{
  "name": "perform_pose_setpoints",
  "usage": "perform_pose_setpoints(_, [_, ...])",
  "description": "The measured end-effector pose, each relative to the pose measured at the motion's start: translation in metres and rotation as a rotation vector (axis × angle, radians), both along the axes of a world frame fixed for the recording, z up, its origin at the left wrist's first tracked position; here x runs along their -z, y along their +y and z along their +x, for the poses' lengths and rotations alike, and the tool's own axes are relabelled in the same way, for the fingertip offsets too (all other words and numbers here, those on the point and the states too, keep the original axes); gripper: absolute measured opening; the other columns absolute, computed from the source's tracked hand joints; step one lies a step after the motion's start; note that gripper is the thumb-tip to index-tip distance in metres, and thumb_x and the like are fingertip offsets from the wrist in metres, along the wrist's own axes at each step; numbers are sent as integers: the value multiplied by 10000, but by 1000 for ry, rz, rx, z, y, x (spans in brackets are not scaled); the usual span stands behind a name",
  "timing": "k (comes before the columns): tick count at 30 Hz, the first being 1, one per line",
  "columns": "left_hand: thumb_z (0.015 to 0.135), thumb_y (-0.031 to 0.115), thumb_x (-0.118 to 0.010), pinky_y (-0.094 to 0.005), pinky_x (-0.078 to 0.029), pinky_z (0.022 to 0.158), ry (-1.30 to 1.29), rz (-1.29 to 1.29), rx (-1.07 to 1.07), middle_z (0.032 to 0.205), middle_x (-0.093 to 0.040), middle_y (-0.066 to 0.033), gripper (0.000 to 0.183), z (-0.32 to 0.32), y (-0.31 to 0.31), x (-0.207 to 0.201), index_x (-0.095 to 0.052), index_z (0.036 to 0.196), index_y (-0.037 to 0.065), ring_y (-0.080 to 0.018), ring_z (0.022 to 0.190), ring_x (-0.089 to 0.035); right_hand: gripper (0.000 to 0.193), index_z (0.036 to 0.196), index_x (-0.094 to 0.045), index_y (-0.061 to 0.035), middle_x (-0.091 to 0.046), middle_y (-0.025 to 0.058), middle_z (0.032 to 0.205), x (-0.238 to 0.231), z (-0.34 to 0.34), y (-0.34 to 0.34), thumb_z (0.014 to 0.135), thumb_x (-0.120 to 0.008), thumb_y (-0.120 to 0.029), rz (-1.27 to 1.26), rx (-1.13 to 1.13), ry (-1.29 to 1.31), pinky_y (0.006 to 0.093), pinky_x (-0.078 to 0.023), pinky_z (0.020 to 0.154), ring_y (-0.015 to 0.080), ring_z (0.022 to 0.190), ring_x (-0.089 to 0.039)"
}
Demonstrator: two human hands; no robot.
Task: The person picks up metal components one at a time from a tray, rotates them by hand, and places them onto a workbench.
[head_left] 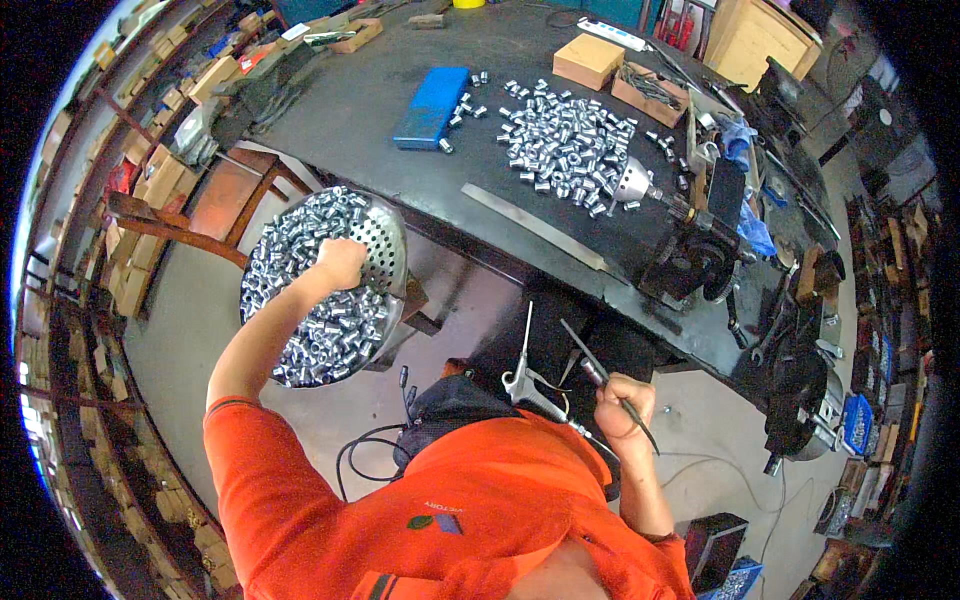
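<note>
On the left, my left hand point(342, 263) reaches into a round perforated metal basin point(385, 240) heaped with short silvery metal sleeves point(330, 335). Its fingers curl down among the pieces, and whatever they pinch is hidden. My right hand point(626, 402) is closed around a slender dark tool like a file point(578, 340), held slanting in front of my body. A small metal sleeve point(593, 372) seems to sit against this tool just beyond my fingers. Between my hands, an air blow gun point(528, 385) with a long thin nozzle rests by my lap.
The dark workbench point(370, 110) carries a pile of metal sleeves point(565, 145), a blue box point(432, 108) and a flat metal bar point(530, 225). A spindle machine point(690, 250) stands at its right. A wooden chair point(235, 200) is behind the basin. Cables point(370, 450) hang near my lap.
</note>
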State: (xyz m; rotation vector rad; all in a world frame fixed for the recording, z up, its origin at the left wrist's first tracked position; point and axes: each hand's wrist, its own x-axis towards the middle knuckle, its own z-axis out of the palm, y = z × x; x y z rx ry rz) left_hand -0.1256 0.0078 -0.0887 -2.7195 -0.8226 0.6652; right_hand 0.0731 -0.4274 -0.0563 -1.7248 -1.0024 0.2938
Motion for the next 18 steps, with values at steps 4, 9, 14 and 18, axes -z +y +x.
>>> perform_pose_setpoints(4, [697, 161, -618, -413, -520, 668, -246, 9, 21, 826, -660, -145, 103, -1, -3, -17, -676, 749, 93, -296, 773, -660, 181, 530, -343, -26, -339, 69, 510, 1, -1, 4, 550, -515, 30, 14, -30, 23, 299, -251, 429, 167, 443, -351])
perform_pose_setpoints(9, [802, 132, -643, -323, -493, 590, -871, -989, -302, 718, -658, -98, 135, 21, -47, -75, -598, 804, 5, -202, 661, -653, 219, 531, -327, -36, -331, 72, 521, -7, -5, 19, 553, -542, -1, 61, -115, -11, 314, -242, 433, 198, 452, -351])
perform_pose_setpoints(14, [841, 132, -619, -316, -517, 607, -831, -1764, -366, 764, -653, -137, 208, 48, -133, -85, -543, 957, -24, -212, 648, -651, 369, 578, -368, -41, -355, 81, 557, -23, -3, 27, 707, -657, -229, 63, -318, 50, 344, -261, 449, 223, 473, -369])
perform_pose_setpoints(18, [868, 235, -597, -362, -536, 698, -760, -2152, -505, 727, -635, -124, 335, 65, -186, -62, -549, 1048, -44, -227, 606, -645, 404, 599, -383, -42, -378, 87, 568, -27, -3, 26, 730, -668, -297, 38, -323, 55, 346, -294, 461, 262, 492, -402])
